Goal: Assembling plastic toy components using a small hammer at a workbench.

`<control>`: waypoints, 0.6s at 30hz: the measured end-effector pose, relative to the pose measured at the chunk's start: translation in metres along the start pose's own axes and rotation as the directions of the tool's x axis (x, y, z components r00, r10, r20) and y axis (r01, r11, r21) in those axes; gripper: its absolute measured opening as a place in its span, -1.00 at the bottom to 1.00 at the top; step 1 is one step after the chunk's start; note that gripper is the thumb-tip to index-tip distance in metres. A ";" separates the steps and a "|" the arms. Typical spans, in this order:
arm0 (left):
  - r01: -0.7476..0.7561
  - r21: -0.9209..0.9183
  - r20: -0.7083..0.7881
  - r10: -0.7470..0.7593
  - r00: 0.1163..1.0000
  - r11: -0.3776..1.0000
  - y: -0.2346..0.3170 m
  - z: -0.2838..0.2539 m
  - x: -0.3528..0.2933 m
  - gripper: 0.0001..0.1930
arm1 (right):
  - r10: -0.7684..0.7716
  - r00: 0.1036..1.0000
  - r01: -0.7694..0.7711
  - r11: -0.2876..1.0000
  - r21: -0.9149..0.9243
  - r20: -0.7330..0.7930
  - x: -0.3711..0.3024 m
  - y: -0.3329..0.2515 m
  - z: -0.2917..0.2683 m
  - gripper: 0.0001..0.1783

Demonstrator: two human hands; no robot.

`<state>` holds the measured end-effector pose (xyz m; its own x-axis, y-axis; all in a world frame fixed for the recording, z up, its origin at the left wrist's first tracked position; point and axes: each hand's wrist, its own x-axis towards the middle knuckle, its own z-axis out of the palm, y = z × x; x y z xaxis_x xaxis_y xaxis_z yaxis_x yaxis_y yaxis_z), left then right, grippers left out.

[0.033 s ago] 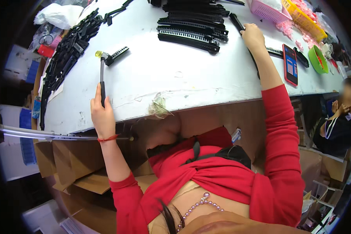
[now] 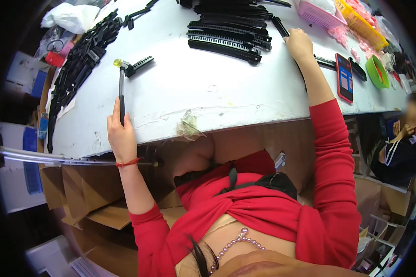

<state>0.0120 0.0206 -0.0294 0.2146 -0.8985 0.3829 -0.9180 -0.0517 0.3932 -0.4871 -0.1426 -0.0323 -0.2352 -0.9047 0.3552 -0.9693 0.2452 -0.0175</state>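
Note:
My left hand [image 2: 121, 131] lies over the black grip of a hammer [image 2: 121, 85], fingers closed around it. The hammer has a metal shaft and a yellow striking face. Beside its head lies a short black slotted piece [image 2: 142, 65]. Farther right, my right hand [image 2: 299, 45] is closed on a long black plastic strip [image 2: 279, 26]; the strip's far end shows past my fingers, and my hand and forearm cover much of the rest. Left of that hand lies a stack of long black slotted strips [image 2: 224, 45].
A long heap of black parts [image 2: 76, 67] lines the table's left side. At right are a red phone [image 2: 344, 78], a green bowl [image 2: 376, 71], a pink basket [image 2: 320, 15] and a yellow tray [image 2: 356, 21]. Cardboard boxes [image 2: 78, 189] stand below; another person [image 2: 400, 143] is at far right.

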 end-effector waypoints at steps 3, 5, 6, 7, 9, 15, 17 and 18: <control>0.007 -0.006 -0.052 -0.007 0.999 1.000 -0.007 0.007 -0.001 -0.46 | -0.167 0.932 0.179 0.984 0.005 -0.322 -0.020 -0.038 -0.017 -0.60; 0.024 0.050 -0.079 -0.020 0.997 0.998 -0.011 0.006 0.004 -0.47 | -0.308 0.852 0.420 0.884 0.203 -0.423 -0.044 -0.072 -0.035 -0.63; 0.039 0.115 -0.108 -0.027 0.994 0.993 -0.015 0.001 0.004 -0.47 | -0.356 0.871 0.449 0.857 0.254 -0.339 -0.062 -0.091 -0.041 -0.65; 0.049 0.122 -0.106 -0.036 0.994 0.991 -0.025 0.002 0.006 -0.47 | -0.405 0.877 0.471 0.828 0.303 -0.257 -0.075 -0.109 -0.044 -0.66; 0.066 0.144 -0.053 -0.059 0.997 0.987 -0.037 0.007 0.024 -0.46 | -0.436 0.880 0.473 0.839 0.270 -0.187 -0.085 -0.125 -0.040 -0.70; -0.177 0.328 -0.089 0.217 0.972 0.928 -0.019 0.018 0.064 -0.62 | -0.443 0.861 0.504 0.810 0.300 -0.249 -0.095 -0.124 -0.033 -0.74; -0.358 0.155 -0.125 0.378 0.917 0.921 0.002 0.036 0.078 -0.64 | -0.440 0.885 0.459 0.777 0.431 -0.150 -0.109 -0.119 -0.041 -0.79; -0.425 0.113 -0.124 0.437 0.891 0.898 0.006 0.043 0.085 -0.65 | -0.452 0.886 0.441 0.752 0.490 -0.104 -0.120 -0.118 -0.047 -0.81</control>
<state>0.0107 -0.0745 -0.0310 -0.1688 -0.7691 0.6165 -0.9533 0.2863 0.0961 -0.3411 -0.0470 -0.0294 0.2371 -0.8760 0.4200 -0.8673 -0.3857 -0.3147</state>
